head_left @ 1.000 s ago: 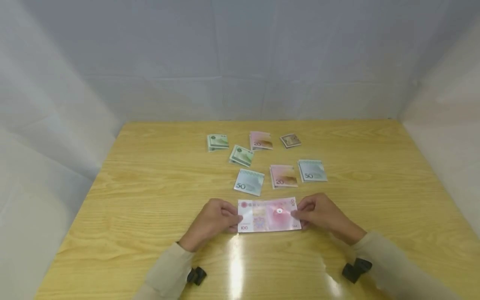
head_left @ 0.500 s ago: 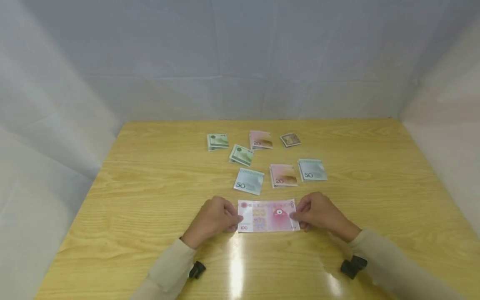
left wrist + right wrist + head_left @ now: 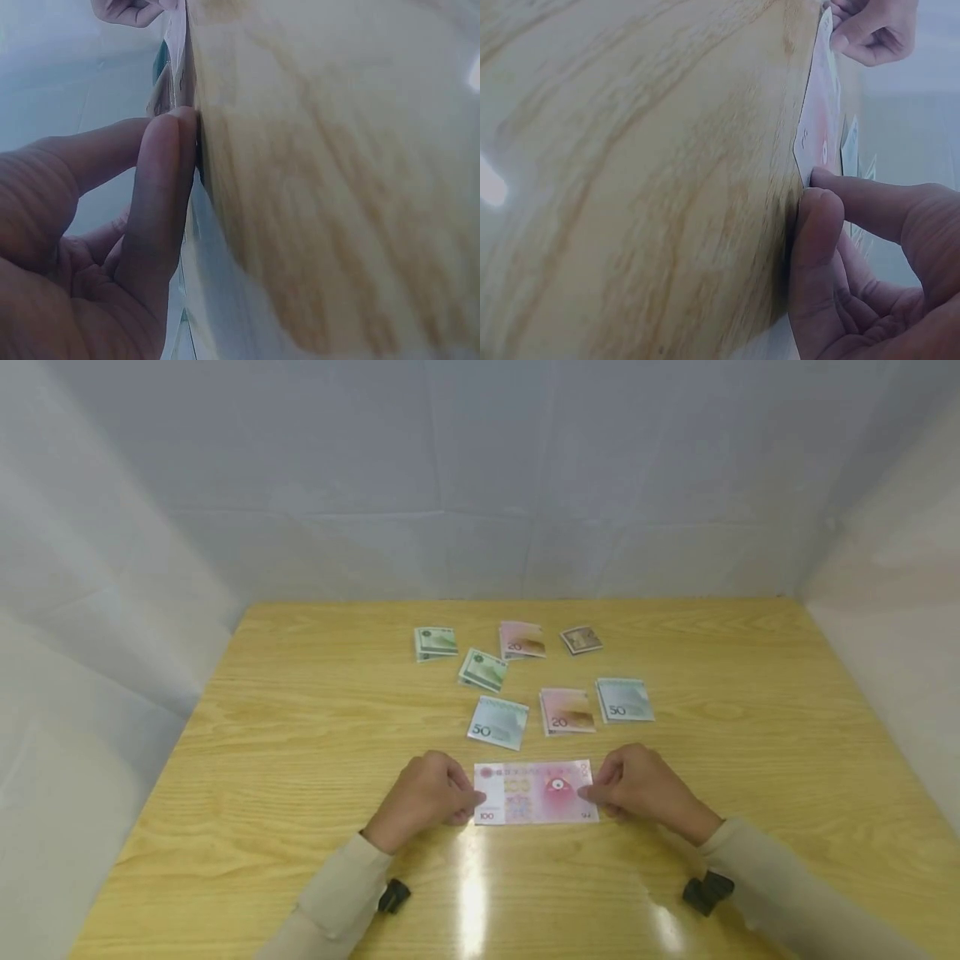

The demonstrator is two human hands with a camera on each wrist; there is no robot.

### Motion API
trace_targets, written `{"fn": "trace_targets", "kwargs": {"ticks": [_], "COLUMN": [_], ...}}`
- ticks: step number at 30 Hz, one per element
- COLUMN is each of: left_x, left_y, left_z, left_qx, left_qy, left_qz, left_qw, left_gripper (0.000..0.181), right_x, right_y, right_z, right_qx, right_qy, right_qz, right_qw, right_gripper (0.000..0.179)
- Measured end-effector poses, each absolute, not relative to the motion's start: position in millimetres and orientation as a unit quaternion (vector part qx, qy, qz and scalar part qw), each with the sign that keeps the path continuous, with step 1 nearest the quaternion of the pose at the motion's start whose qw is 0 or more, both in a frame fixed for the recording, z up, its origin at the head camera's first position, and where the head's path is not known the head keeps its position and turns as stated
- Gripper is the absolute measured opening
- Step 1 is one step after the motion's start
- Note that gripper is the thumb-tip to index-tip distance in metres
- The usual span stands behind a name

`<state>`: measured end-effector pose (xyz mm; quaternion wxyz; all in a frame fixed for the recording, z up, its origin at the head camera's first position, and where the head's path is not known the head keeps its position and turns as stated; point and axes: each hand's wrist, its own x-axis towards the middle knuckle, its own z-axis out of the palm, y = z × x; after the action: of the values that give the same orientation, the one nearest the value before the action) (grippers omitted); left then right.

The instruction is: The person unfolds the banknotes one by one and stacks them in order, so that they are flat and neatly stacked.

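Note:
A pink 100 banknote (image 3: 517, 793) lies spread flat, close over the wooden table, its long side running left to right. My left hand (image 3: 431, 793) pinches its left end between thumb and fingers. At the other end, my right hand (image 3: 637, 789) pinches the short edge the same way. In the right wrist view, the banknote (image 3: 817, 120) stretches from the thumb and finger of the right hand (image 3: 855, 255) to the far hand. The left wrist view has the left hand (image 3: 112, 217) with fingertips right at the tabletop; the note is mostly hidden there.
Behind the note lie folded banknotes: a blue 50 (image 3: 498, 723), a pink 20 (image 3: 567, 712) and another blue 50 (image 3: 626, 701). Farther back are green notes (image 3: 483, 671), another 20 (image 3: 522, 641) and a brown one (image 3: 581, 640). Pale cloth (image 3: 480, 485) walls surround the table (image 3: 300, 718).
The 100 note has come down slightly and lies flatter, its glare gone. Both hands keep their pinch and have barely shifted. The folded notes have not moved.

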<state>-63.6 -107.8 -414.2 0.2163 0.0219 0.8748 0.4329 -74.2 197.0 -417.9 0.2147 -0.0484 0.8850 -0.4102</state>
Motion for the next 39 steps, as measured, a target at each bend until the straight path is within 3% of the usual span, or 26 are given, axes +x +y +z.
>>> {"fn": "trace_targets", "kwargs": {"ticks": [11,19,27,39], "left_x": [-63.5,-64.2,-64.2,-62.4], "left_y": [-112.5,-121.0,-122.8,-122.5], "left_z": [-411.3,-406.1,-405.9,-408.6], "left_qx": [0.026,0.03,0.014,-0.005], "left_qy": [0.861,0.845,0.793,0.714], "left_qz": [0.454,0.498,0.579,0.673], "left_qw": [0.227,0.194,0.19,0.193], "left_gripper": [0.013,0.006,0.015,0.024], "right_x": [-81.0,-101.7,-122.4,-147.1], "right_y": [203.1,226.2,249.5,271.7], "right_z": [-412.3,-400.1,-399.4,-403.0], "right_qx": [-0.056,-0.062,-0.025,0.017], "right_qy": [0.902,0.903,0.912,0.918], "right_qz": [-0.382,-0.394,-0.386,-0.376], "right_qw": [0.191,0.158,0.135,0.126], "right_gripper": [0.022,0.015,0.012,0.026]}}
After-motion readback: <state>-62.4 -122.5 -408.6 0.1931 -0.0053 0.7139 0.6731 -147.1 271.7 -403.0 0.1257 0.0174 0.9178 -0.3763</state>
